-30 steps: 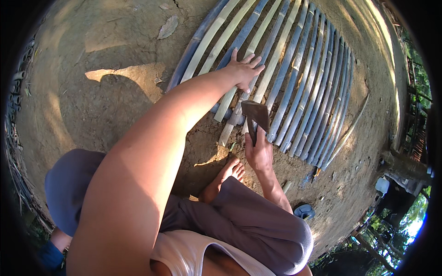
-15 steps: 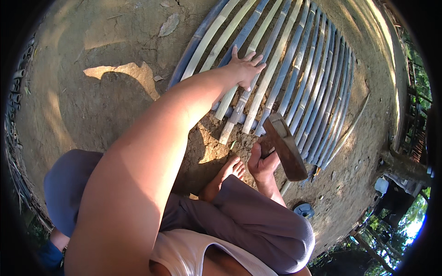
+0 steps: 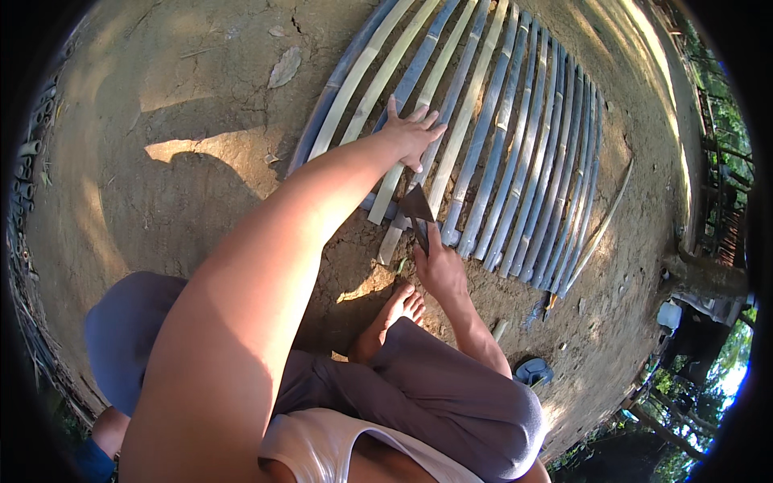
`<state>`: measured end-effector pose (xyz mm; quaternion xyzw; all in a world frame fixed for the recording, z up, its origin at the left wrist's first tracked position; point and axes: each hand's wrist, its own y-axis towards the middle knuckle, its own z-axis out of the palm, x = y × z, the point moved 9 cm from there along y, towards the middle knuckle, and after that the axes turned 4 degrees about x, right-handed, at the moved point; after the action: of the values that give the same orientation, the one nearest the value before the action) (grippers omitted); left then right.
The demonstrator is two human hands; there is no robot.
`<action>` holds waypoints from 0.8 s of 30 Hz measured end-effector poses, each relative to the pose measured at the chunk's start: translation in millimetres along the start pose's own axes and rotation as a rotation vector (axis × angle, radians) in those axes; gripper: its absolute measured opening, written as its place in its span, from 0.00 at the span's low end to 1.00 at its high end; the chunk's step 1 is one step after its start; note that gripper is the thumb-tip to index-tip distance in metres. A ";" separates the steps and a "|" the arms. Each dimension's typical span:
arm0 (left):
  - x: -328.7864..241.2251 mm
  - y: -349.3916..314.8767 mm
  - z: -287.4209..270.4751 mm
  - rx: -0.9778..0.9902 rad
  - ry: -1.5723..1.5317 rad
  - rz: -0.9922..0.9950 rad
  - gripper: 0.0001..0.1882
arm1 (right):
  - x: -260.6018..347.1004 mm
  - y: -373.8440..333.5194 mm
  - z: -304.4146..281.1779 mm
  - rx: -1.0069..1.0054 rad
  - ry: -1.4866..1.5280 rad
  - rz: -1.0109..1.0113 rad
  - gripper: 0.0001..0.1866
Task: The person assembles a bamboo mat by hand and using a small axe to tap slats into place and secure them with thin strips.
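Observation:
A row of long bamboo slats (image 3: 491, 153), some pale and some blue-grey, lies side by side on the dirt ground in front of me. My left hand (image 3: 411, 138) rests flat on several slats near their close ends, fingers spread. In my right hand (image 3: 441, 270) is the handle of a hammer (image 3: 416, 205) with a heavy dark head. That head is over the near ends of the slats, just below my left hand; whether it touches them I cannot tell. A bamboo crosspiece (image 3: 377, 204) runs under the ends. One slat end (image 3: 390, 244) sticks out past the others.
My bare foot (image 3: 400, 310) is close to the slat ends. A dark round object (image 3: 533, 371) sits by my right knee. A thin strip (image 3: 602, 225) lies right of the slats. Farther right are a log (image 3: 713, 278) and a white container (image 3: 668, 315).
The hammer has swung left and down from beside my right knee to the slat ends near my left hand. My left hand stays spread on the slats. The view has shifted slightly.

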<state>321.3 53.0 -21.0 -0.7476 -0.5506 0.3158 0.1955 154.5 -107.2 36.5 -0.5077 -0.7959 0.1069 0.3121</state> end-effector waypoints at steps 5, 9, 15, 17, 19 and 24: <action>12.0 -29.0 -18.9 -0.130 0.045 0.078 0.61 | -20.3 -67.5 -30.1 -0.306 0.303 0.103 0.26; 99.3 -85.3 -8.8 -0.197 -0.086 -0.027 0.52 | -97.4 -134.1 8.6 -0.139 0.297 0.339 0.21; 187.7 -182.6 44.9 0.023 -0.462 -0.471 0.47 | -119.7 -180.9 1.4 -0.216 -0.126 0.258 0.24; 205.1 -201.1 73.8 0.111 -0.758 -0.536 0.46 | -90.7 -164.4 -28.0 -0.439 0.039 0.265 0.18; 208.7 -199.3 110.6 0.144 -1.021 -0.559 0.44 | -68.4 -130.1 -16.2 -0.429 0.406 0.290 0.17; 180.7 -179.5 151.6 -0.097 -1.351 -0.678 0.39 | -33.5 -45.6 51.0 -0.047 0.691 0.346 0.25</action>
<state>126.5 272.5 -62.2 -0.1890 -0.7639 0.6030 -0.1311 99.5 -150.1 5.8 -0.6476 -0.5486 -0.0374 0.5275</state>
